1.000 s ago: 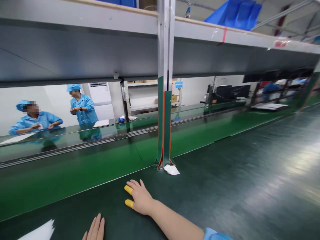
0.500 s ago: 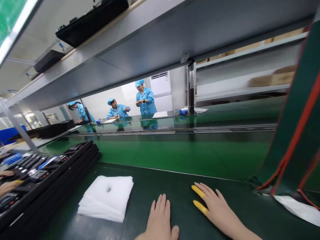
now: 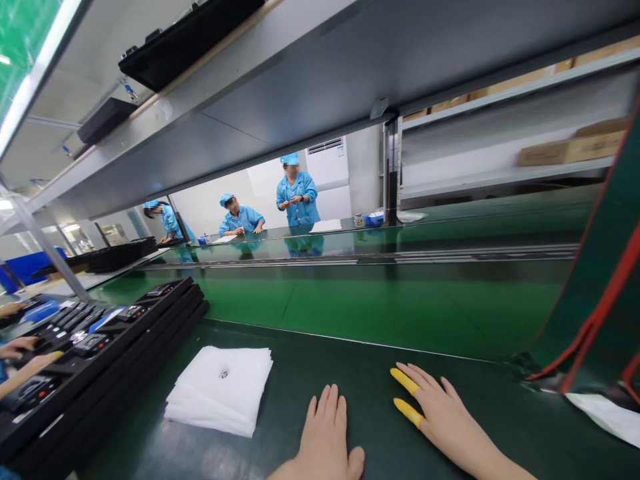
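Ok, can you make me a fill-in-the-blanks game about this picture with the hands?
1. Both hands lie flat on the dark ____ work mat.
2. Two fingers of the right hand wear ____ finger covers.
3. The stack of white cloths lies to the ____ of the left hand.
4. The black trays sit beside the cloths, and the left hand holds ____.

Missing words: green; yellow; left; nothing
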Demonstrator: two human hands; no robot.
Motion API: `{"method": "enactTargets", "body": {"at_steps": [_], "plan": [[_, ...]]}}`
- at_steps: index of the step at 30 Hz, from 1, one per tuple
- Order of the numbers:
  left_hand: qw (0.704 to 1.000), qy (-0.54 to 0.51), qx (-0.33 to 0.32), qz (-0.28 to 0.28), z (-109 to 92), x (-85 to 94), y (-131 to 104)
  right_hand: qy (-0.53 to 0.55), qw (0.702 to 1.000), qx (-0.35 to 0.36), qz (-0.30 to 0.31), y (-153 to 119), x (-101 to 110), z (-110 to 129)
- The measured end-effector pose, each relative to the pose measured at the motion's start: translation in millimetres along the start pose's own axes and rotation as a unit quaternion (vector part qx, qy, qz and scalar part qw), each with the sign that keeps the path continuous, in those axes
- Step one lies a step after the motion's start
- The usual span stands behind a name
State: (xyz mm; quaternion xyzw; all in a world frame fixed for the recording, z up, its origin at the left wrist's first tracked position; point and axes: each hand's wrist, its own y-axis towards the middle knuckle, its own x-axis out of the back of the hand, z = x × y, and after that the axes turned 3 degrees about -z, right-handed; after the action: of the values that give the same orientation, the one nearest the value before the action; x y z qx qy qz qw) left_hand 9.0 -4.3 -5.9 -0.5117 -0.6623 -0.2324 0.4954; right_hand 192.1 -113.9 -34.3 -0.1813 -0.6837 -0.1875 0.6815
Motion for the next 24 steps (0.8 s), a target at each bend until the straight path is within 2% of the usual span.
{"method": "enactTargets", "body": {"at_steps": [10,24], "plan": [[1.0,-0.006,0.002,0.001,-2,0.9,-2,-0.026,0.999,-0.007,0.031,-4,11,5],[1.0,-0.012,0.002,0.002,3,-4.4,1,-0.03,0.999,-0.004,0.029,-1,5,2]]}}
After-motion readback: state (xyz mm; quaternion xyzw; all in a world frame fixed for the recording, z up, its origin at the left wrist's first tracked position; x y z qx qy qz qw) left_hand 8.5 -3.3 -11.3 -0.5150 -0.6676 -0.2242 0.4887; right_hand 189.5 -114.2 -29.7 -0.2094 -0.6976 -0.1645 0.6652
